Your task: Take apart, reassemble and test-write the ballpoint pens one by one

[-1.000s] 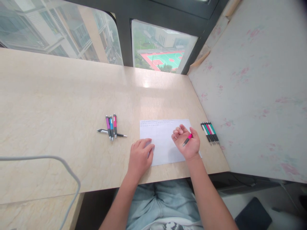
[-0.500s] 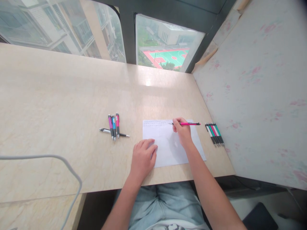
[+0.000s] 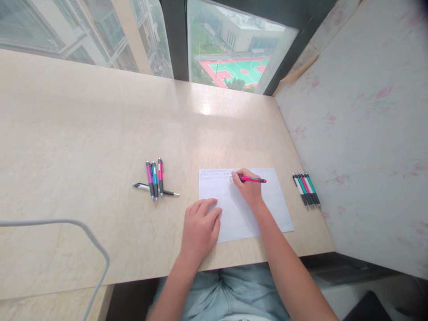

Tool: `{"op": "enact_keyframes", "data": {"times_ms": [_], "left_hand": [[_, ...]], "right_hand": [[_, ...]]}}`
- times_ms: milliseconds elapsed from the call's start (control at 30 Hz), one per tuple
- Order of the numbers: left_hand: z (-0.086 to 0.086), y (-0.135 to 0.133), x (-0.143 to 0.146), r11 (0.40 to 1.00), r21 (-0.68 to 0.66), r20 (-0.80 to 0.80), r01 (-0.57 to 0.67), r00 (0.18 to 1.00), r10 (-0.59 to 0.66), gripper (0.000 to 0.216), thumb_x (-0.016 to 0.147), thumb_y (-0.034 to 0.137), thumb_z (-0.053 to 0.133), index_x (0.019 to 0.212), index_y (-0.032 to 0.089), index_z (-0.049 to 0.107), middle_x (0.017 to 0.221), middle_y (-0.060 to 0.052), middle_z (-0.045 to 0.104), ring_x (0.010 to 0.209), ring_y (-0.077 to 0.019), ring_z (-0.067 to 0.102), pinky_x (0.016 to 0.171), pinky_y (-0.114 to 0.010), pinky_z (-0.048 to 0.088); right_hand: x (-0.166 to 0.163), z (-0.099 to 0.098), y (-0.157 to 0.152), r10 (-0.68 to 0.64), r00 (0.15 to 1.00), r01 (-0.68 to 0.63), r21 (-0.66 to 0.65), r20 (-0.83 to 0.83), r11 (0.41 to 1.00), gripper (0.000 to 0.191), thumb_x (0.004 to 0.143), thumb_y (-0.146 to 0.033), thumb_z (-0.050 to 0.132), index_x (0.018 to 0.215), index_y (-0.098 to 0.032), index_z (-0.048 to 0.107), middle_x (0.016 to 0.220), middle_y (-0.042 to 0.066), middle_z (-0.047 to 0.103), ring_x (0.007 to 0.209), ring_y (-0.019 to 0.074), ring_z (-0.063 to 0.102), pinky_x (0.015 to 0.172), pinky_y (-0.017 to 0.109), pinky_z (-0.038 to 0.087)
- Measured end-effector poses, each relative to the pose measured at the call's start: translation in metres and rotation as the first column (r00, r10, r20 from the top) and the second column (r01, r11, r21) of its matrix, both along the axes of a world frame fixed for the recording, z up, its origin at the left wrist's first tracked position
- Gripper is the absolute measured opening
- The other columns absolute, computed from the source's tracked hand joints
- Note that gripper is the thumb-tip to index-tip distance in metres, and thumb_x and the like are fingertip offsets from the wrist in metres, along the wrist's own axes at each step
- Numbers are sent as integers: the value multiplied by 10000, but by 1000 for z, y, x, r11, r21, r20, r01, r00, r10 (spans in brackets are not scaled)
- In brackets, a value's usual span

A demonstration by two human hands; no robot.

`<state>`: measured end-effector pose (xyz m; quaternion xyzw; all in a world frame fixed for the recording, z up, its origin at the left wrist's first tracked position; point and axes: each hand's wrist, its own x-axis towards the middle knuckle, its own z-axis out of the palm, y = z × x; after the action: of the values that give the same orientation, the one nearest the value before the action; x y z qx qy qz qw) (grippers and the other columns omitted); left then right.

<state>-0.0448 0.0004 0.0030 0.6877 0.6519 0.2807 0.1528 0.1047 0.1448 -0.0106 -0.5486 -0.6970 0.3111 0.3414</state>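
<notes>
A pink pen (image 3: 253, 179) with black parts is pinched in my right hand (image 3: 248, 187), its tip at the writing near the top of a white sheet of paper (image 3: 247, 220). Small rows of handwriting run along the sheet's upper edge; I cannot read them. My left hand (image 3: 201, 227) lies flat over the paper's lower left edge, fingers a little apart and holding nothing. Left of the paper, a purple pen (image 3: 149, 176), a blue pen (image 3: 154, 178) and a pink-and-black pen (image 3: 161, 176) lie side by side across a black-and-white pen (image 3: 142, 186).
Several pens (image 3: 306, 190) lie in a neat row right of the paper, beside the flowered wall (image 3: 361, 147). A grey cable (image 3: 76, 223) curves over the left of the beige desk (image 3: 83, 147). Windows (image 3: 234, 49) stand behind the desk.
My right hand has moved left and slightly down the paper with the pink pen, whose tip is now by the writing. My left hand stays on the paper's edge. The camera view has shifted slightly.
</notes>
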Motion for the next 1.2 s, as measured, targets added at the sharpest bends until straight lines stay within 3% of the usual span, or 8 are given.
{"op": "enact_keyframes", "data": {"times_ms": [1200], "left_hand": [[0, 1, 0, 1000, -5, 32, -7, 999, 7, 185, 882, 149, 525, 974, 240, 657, 1190, -59, 650, 1098, -256, 548, 906, -445, 412]], "right_hand": [[1, 3, 0, 2, 999, -2, -4, 36, 1000, 271, 868, -322, 554, 627, -202, 520, 555, -42, 499, 529, 113, 441, 526, 249, 325]]}}
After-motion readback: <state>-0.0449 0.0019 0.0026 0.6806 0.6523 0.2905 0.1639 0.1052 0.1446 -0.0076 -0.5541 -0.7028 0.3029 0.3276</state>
